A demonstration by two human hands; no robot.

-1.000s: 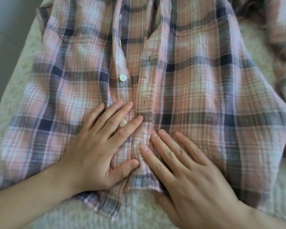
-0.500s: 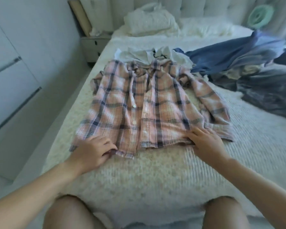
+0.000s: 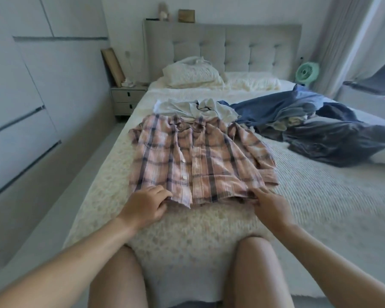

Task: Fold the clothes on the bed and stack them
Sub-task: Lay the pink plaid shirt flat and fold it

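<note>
On the bed (image 3: 320, 207), near its foot, the shirt (image 3: 198, 161) lies flat; left hand (image 3: 146, 206) and right hand (image 3: 270, 206) pinch its hem corners. Light, limp cloth, probably best lifted by those corners.

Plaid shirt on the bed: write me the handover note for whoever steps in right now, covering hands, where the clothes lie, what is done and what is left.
Left hand grips the plaid shirt at its near left hem corner; right hand pinches the near right hem.
The shirt lies spread flat, front up, on the bed, collar toward the headboard, no fold made in it.
A grey garment lies just beyond its collar; a heap of blue and dark clothes sits to the right, unfolded.
Done: shirt laid out. No stack in sight.
Left: fold the shirt, then the others, and stack them.
</note>
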